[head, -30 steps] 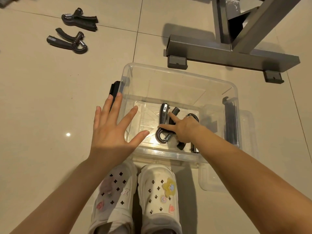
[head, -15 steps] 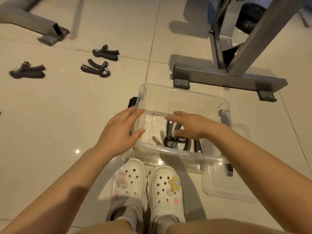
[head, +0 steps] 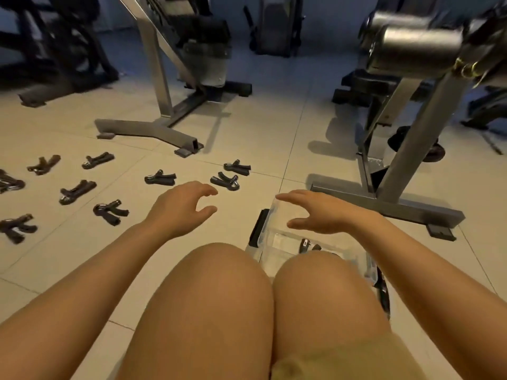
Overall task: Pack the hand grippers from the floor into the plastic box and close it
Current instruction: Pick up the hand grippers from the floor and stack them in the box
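Left hand (head: 183, 206): I see it empty, fingers spread, nearer the target.
Right hand (head: 322, 215): empty, spread above the plastic box (head: 277, 239).
Nearest hand gripper (head: 225, 181): on the floor just beyond my left fingertips, long axis crosswise.

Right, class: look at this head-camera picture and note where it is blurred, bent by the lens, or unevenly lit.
Head view: the hand grippers at the far left are smeared by motion blur; the metal bench roller is soft too. The wide lens bows the machine frame and the tile lines. The back of the room is dim and bluish, while the nearer floor tiles are lit warm, with shadows falling beside the machine feet.
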`<state>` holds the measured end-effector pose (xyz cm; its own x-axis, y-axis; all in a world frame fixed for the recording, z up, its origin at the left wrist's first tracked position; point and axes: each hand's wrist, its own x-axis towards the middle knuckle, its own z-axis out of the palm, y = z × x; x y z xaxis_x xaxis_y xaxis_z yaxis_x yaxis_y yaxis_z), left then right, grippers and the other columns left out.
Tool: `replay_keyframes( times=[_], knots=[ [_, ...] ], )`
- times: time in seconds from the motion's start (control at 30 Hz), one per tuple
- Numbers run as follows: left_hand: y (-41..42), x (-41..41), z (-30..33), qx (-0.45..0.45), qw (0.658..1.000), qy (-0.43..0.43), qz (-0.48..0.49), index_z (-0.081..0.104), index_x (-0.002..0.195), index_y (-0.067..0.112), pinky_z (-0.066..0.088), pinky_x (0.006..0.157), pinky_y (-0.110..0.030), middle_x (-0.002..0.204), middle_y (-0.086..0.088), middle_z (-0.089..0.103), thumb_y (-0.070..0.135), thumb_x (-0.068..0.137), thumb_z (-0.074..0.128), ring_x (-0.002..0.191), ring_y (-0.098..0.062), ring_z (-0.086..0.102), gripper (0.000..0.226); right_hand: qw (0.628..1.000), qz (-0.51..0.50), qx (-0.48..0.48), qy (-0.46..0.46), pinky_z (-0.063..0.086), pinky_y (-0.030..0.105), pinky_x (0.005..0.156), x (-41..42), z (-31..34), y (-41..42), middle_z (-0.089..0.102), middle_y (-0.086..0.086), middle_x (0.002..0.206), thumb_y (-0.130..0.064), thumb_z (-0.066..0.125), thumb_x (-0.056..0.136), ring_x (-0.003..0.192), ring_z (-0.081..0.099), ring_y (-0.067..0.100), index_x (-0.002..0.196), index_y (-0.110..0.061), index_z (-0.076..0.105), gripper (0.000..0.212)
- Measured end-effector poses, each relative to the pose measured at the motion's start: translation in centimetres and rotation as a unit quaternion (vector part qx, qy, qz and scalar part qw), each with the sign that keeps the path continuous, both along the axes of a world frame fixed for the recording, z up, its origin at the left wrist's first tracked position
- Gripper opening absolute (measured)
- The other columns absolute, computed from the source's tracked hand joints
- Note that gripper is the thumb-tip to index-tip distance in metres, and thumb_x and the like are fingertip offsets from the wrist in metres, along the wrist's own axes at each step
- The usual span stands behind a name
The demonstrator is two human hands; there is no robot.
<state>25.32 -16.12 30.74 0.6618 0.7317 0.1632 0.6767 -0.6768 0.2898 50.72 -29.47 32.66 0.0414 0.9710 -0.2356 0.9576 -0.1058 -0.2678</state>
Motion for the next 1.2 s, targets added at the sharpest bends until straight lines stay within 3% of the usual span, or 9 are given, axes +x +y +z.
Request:
replay_keyframes(
  times=[0.2,0.5,0.63,0.77,0.93,1.03,1.2],
  knots=[
    [1.1,-3.8,2.2,-0.033,0.997,-0.049,0.045,0.041,0.136,0.034,0.05,0.089,-0.04,0.12,0.007,0.06,0.037,0.087,0.063,0.108,-0.013,0.056,0.053,1.0,0.004,0.016,0.001,0.029,0.038,0.113,-3.1,-0.6,0.9,0.022,-0.006,0.156,-0.039,0.058,0.091,0.139,0.028,0.018,0.147,-0.039,0.021,0.067],
    [11.1,-10.4,-3.7,-0.104,0.986,-0.079,0.105,0.056,0.122,0.03,0.05,0.086,-0.035,0.101,0.011,0.062,0.031,0.085,0.066,0.093,-0.008,0.059,0.039,0.999,0.01,0.006,0.037,0.035,0.039,0.108,-6.9,-6.9,14.1,0.032,-0.007,0.15,-0.042,0.057,0.09,0.133,0.036,0.017,0.144,-0.036,0.03,0.06],
    [15.3,-12.9,-6.3,-0.132,0.98,-0.075,0.13,0.058,0.119,0.028,0.047,0.083,-0.031,0.095,0.015,0.061,0.029,0.084,0.066,0.085,0.005,0.054,0.036,0.997,0.008,-0.009,0.07,0.032,0.034,0.108,-8.5,-9.0,19.4,0.034,-0.007,0.148,-0.039,0.057,0.091,0.133,0.036,0.015,0.143,-0.032,0.034,0.057],
    [18.6,-13.7,-7.7,-0.162,0.97,-0.107,0.149,0.057,0.119,0.029,0.045,0.081,-0.028,0.093,0.014,0.061,0.025,0.085,0.067,0.082,0.006,0.053,0.036,0.997,0.002,-0.007,0.078,0.029,0.029,0.107,-9.3,-9.5,23.1,0.035,-0.005,0.148,-0.037,0.058,0.091,0.134,0.035,0.014,0.142,-0.028,0.036,0.056],
    [21.9,-12.9,-8.4,-0.178,0.974,-0.093,0.102,0.057,0.122,0.025,0.047,0.088,-0.032,0.099,0.006,0.064,0.024,0.085,0.066,0.094,-0.011,0.059,0.038,0.998,-0.033,-0.009,0.059,0.032,0.033,0.108,-9.7,-8.6,24.3,0.035,-0.006,0.148,-0.039,0.058,0.09,0.132,0.037,0.015,0.141,-0.031,0.037,0.056],
    [24.0,-11.8,-7.7,-0.166,0.979,-0.104,0.065,0.058,0.12,0.025,0.048,0.09,-0.037,0.102,0.006,0.065,0.026,0.085,0.066,0.1,-0.012,0.06,0.036,0.997,-0.075,-0.023,0.016,0.033,0.044,0.107,-9.2,-7.4,24.6,0.033,-0.008,0.149,-0.043,0.058,0.089,0.133,0.036,0.016,0.141,-0.035,0.035,0.058],
    [27.1,-9.8,-5.9,-0.144,0.982,-0.123,0.014,0.062,0.115,0.026,0.047,0.091,-0.036,0.109,0.008,0.066,0.028,0.085,0.066,0.105,-0.009,0.059,0.031,0.991,-0.136,-0.006,-0.007,0.032,0.046,0.108,-7.9,-4.3,25.7,0.032,-0.006,0.15,-0.042,0.06,0.088,0.134,0.035,0.018,0.142,-0.034,0.034,0.06]
  ],
)
